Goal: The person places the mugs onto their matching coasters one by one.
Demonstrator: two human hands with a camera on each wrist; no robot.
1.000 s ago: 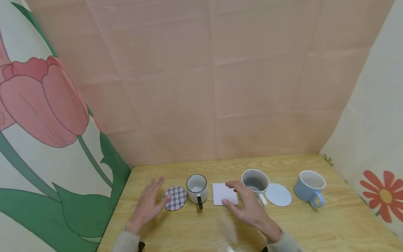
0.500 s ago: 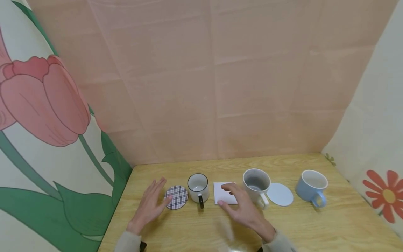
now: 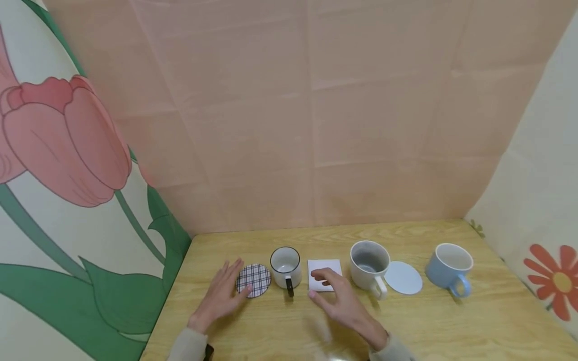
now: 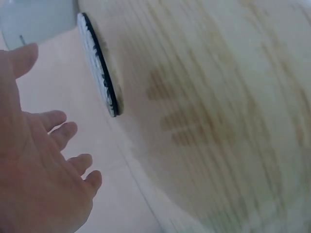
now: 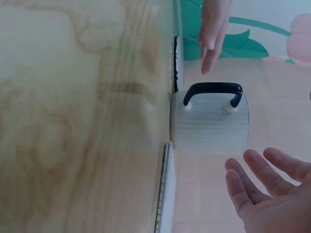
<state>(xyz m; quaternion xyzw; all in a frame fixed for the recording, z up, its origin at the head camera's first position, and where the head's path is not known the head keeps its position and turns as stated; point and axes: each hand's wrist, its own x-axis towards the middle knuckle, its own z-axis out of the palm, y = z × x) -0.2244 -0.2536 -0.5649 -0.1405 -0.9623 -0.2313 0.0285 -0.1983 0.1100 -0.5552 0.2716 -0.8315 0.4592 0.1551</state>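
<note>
Head view: I can read no text or number on the cups or the coasters | Left wrist view: no letters are readable for me | Right wrist view: I read no label or sign

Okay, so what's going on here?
A person's left hand hovers beside a round plaid coaster on the wood-grain table, the right hand near a square white coaster; neither holds anything. Between those coasters stands a black-handled white mug; farther right are a white-handled white mug, a pale round coaster and a light blue mug. No mug stands on a coaster.
</note>
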